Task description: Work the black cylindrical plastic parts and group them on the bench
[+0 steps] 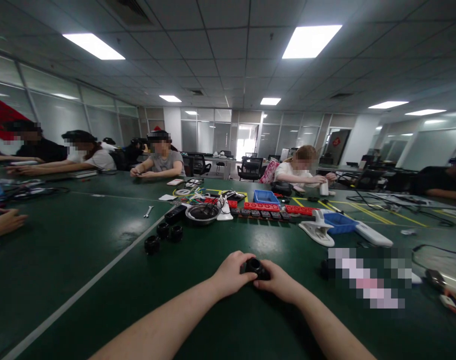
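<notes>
At the far left, another person's hand (6,223) rests at the edge of the green bench (246,332). Next rightward lies a wrench (148,212), then three black round parts (151,245) grouped together, with a dark round dish (202,214) behind them. At near centre, the wearer's left hand (232,274) is closed in a narrow grip on the left side of a black cylindrical part (254,266), its round opening facing up; the right hand (276,281) grips the opposite side. Whether the part touches the bench cannot be determined. Assessed handling: stiff, fairly light, possibly slippery if the surface is smooth, and not evidently fragile; best held by the outer wall, fingers clear of the opening. Further right stand a white clip-like stand (318,231) and a blue tray (340,224).
</notes>
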`<state>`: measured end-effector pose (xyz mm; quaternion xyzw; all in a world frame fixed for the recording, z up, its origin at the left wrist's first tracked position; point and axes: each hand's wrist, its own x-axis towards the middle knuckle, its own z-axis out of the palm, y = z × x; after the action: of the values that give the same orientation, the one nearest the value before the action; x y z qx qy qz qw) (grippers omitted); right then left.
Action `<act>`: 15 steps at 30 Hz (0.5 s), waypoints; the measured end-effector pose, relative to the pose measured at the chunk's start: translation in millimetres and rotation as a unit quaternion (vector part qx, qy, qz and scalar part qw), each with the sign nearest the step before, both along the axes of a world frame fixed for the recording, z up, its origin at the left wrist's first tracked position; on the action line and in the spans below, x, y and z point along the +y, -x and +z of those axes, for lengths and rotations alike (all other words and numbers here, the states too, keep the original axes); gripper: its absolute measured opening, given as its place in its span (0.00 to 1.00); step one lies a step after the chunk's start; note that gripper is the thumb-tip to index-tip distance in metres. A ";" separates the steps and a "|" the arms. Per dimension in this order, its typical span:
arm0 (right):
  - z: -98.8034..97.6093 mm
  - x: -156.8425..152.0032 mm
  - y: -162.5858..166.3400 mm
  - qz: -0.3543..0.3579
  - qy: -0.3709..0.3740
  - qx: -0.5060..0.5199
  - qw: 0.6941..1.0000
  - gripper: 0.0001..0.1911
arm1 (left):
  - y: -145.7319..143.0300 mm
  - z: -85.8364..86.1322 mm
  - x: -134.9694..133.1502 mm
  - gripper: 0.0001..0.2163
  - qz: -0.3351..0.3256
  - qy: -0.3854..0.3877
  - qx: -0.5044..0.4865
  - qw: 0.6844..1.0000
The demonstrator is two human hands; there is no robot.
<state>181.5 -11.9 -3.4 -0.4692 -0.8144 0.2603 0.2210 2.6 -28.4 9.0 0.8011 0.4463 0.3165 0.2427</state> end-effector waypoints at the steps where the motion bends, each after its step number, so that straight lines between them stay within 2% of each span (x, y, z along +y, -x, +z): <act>1: 1.3 0.6 -1.9 0.009 0.006 0.001 1.000 0.16 | 0.6 0.5 0.6 0.18 -0.005 0.000 0.001 1.000; 5: 0.6 1.6 0.3 -0.008 0.001 -0.010 1.000 0.13 | -0.8 -1.3 0.7 0.18 0.005 0.000 0.006 1.000; 11: -4.9 -7.1 20.5 -0.128 -0.056 -0.064 0.988 0.10 | -8.5 -6.9 -2.8 0.16 0.090 -0.012 0.008 0.996; 13: -3.8 -9.9 23.3 -0.147 -0.073 -0.081 0.983 0.09 | -8.7 -6.0 -2.8 0.16 0.091 -0.015 0.011 0.996; 15: -2.0 -9.7 21.4 -0.128 -0.079 -0.072 0.986 0.13 | -6.9 -3.4 -2.0 0.16 0.072 -0.016 0.015 0.997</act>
<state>160.1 -21.6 -5.5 -0.5683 -0.7795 0.1304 0.2291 9.5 -30.4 5.6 0.7751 0.5014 0.3285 0.1997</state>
